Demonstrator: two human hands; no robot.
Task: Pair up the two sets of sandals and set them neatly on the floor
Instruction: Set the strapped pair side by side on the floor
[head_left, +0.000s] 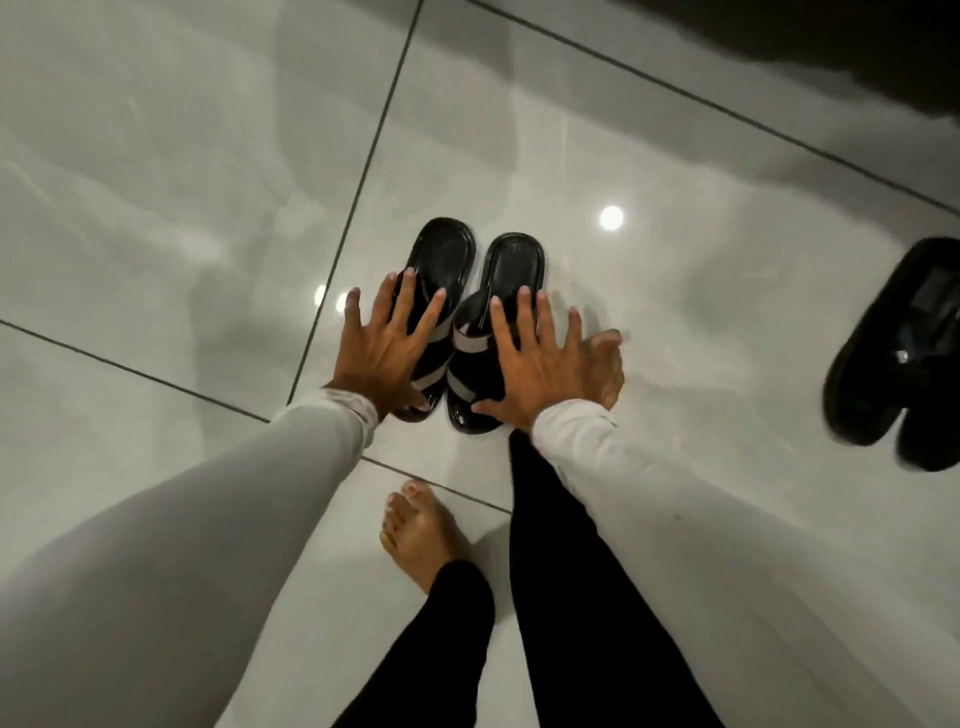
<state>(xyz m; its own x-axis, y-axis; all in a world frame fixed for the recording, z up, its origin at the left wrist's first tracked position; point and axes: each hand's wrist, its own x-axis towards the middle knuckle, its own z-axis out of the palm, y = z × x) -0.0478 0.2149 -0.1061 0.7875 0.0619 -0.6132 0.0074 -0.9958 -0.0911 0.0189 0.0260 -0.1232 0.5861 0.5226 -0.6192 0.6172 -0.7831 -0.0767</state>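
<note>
Two black sandals with grey straps stand side by side on the glossy floor, heels pointing away from me: the left sandal (441, 260) and the right sandal (511, 270). My left hand (387, 348) lies flat on the left one, fingers spread. On the right one rests my right hand (530, 358), also spread wide. Neither hand grips anything. A second black pair (898, 358) sits together at the right edge of the view.
Large grey floor tiles (182, 208) with dark grout lines. My bare feet (415, 530) and black trouser legs stand just behind the sandals, one foot (605, 364) right beside my right hand. A dark shape runs along the top right.
</note>
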